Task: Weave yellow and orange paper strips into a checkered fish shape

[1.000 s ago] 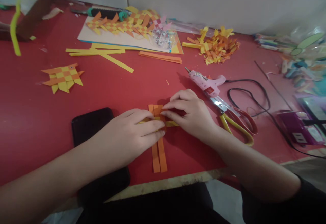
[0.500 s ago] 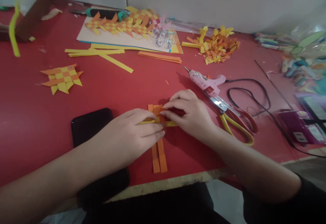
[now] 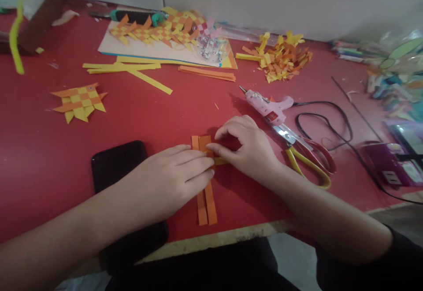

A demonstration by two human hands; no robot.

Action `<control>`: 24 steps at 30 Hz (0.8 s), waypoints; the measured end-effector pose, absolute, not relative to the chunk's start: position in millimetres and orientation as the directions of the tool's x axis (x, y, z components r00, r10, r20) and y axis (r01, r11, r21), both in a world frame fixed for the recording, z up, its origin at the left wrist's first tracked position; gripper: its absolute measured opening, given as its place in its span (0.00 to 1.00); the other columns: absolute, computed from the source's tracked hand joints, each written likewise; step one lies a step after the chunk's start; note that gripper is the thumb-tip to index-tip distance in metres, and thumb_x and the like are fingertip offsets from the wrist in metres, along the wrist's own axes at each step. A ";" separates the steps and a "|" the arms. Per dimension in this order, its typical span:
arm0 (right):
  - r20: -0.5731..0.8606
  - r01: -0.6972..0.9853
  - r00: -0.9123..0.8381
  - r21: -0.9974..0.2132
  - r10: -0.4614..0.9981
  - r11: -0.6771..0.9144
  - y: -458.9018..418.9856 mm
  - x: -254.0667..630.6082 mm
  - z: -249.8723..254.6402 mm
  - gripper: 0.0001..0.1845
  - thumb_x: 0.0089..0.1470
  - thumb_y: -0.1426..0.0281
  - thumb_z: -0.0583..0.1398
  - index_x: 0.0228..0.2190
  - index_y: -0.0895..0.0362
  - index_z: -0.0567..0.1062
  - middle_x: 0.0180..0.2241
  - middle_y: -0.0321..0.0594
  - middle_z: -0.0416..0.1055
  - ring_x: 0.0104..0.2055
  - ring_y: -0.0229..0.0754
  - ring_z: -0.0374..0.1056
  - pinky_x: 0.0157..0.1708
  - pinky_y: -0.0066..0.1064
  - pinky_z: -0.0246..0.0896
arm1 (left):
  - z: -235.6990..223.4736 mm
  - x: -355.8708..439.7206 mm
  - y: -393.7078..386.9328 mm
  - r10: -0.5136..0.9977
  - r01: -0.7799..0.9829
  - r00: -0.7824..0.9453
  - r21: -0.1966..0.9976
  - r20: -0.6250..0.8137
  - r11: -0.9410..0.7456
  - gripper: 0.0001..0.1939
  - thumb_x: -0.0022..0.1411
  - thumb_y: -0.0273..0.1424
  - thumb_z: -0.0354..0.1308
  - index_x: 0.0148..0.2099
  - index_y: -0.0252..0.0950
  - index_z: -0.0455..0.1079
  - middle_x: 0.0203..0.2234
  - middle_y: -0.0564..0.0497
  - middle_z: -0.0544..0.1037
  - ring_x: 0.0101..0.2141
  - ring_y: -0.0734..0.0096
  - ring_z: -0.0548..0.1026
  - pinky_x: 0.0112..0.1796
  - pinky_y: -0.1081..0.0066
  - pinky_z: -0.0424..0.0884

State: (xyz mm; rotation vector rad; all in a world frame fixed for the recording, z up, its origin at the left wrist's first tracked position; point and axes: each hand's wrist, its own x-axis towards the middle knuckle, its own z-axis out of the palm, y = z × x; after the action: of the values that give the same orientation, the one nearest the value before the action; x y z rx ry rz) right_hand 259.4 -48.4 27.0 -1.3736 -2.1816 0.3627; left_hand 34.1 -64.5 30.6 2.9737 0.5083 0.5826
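Two upright orange paper strips point(image 3: 211, 203) lie side by side near the table's front edge, crossed by a yellow paper strip point(image 3: 222, 161). Over the crossing, my left hand point(image 3: 180, 172) holds the strips down with its fingers close together; its thumb is hidden. My right hand point(image 3: 243, 143) is at the right of the strips, its thumb tip touching the upper part of the right orange strip. Its index finger is bent and raised apart from the thumb. How the strips interlace under my left fingers cannot be seen.
A black phone point(image 3: 115, 165) lies under my left forearm. Beyond my right hand are a pink glue gun point(image 3: 269, 108) and scissors point(image 3: 309, 174). Farther back are a woven paper fish point(image 3: 81, 101), yellow strips point(image 3: 150, 81), orange strips point(image 3: 206, 73) and a scrap pile point(image 3: 286, 59).
My left index finger has come down over the crossing, covering more of the yellow strip. My right index finger has lifted away from the orange strip's top.
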 end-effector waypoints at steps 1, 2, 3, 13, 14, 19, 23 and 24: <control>0.293 0.748 -0.347 -0.486 0.891 0.451 -48.4 259.5 27.0 0.10 0.53 0.66 0.68 0.28 0.55 0.72 0.29 0.36 0.73 0.34 0.41 0.65 0.38 0.35 0.58 | 31.1 34.1 -64.3 0.330 0.304 0.876 0.127 0.353 -0.944 0.20 0.72 0.21 0.41 0.50 0.30 0.75 0.47 0.45 0.81 0.47 0.57 0.78 0.49 0.55 0.72; 0.292 0.746 -0.355 -0.484 0.888 0.457 -48.3 259.7 27.0 0.10 0.54 0.66 0.67 0.27 0.55 0.72 0.29 0.36 0.73 0.34 0.41 0.65 0.38 0.35 0.58 | 31.9 34.0 -64.1 0.326 0.300 0.878 0.127 0.351 -0.945 0.20 0.72 0.21 0.41 0.50 0.31 0.75 0.47 0.45 0.81 0.47 0.57 0.78 0.50 0.55 0.72; 0.293 0.745 -0.361 -0.480 0.885 0.463 -48.2 260.1 27.1 0.10 0.54 0.66 0.67 0.27 0.55 0.72 0.29 0.36 0.73 0.33 0.41 0.65 0.38 0.35 0.58 | 32.8 34.0 -63.8 0.323 0.296 0.879 0.130 0.351 -0.946 0.20 0.72 0.21 0.41 0.50 0.31 0.75 0.46 0.46 0.82 0.47 0.57 0.78 0.50 0.55 0.71; 0.408 0.751 -0.339 -0.425 0.847 0.506 -54.0 269.6 42.2 0.07 0.60 0.69 0.59 0.29 0.53 0.73 0.31 0.39 0.74 0.35 0.44 0.69 0.42 0.41 0.61 | 31.5 30.7 -63.1 0.401 0.338 0.871 0.245 0.286 -0.909 0.19 0.70 0.21 0.46 0.56 0.36 0.73 0.48 0.50 0.81 0.53 0.61 0.74 0.63 0.54 0.55; 0.409 0.752 -0.338 -0.424 0.848 0.504 -54.7 270.5 43.6 0.07 0.60 0.69 0.60 0.29 0.53 0.73 0.31 0.39 0.74 0.36 0.44 0.69 0.42 0.42 0.62 | 31.2 30.0 -62.7 0.413 0.346 0.869 0.262 0.273 -0.901 0.19 0.69 0.21 0.47 0.56 0.38 0.73 0.48 0.51 0.81 0.53 0.62 0.73 0.65 0.53 0.53; 0.347 0.703 -0.444 -0.437 0.826 0.561 -54.8 278.6 48.6 0.05 0.59 0.69 0.61 0.31 0.55 0.74 0.32 0.39 0.74 0.36 0.43 0.69 0.42 0.40 0.63 | 31.0 28.5 -62.1 0.422 0.353 0.867 0.272 0.264 -0.895 0.20 0.69 0.21 0.47 0.56 0.39 0.72 0.48 0.52 0.80 0.56 0.60 0.70 0.66 0.52 0.47; 0.137 0.700 -0.551 -0.460 0.823 0.546 -54.4 288.7 53.9 0.07 0.59 0.65 0.62 0.35 0.56 0.75 0.36 0.42 0.74 0.39 0.44 0.67 0.41 0.37 0.64 | 30.6 30.5 -62.6 0.391 0.350 0.866 0.180 0.313 -0.919 0.21 0.70 0.21 0.45 0.60 0.34 0.69 0.51 0.48 0.80 0.53 0.58 0.73 0.60 0.53 0.59; 0.098 0.702 -0.565 -0.465 0.819 0.540 -54.5 291.0 54.8 0.09 0.59 0.63 0.62 0.36 0.56 0.75 0.36 0.42 0.73 0.40 0.44 0.67 0.42 0.38 0.64 | 31.2 31.4 -62.2 0.391 0.363 0.860 0.146 0.327 -0.920 0.20 0.70 0.21 0.45 0.60 0.32 0.68 0.50 0.46 0.80 0.51 0.57 0.75 0.56 0.54 0.65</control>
State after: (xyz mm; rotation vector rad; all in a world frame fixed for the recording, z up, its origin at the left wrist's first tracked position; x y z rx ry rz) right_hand 291.0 -54.5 54.8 -1.2622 -2.4762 0.5466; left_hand 31.4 -62.2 31.2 2.9532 0.5995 0.5454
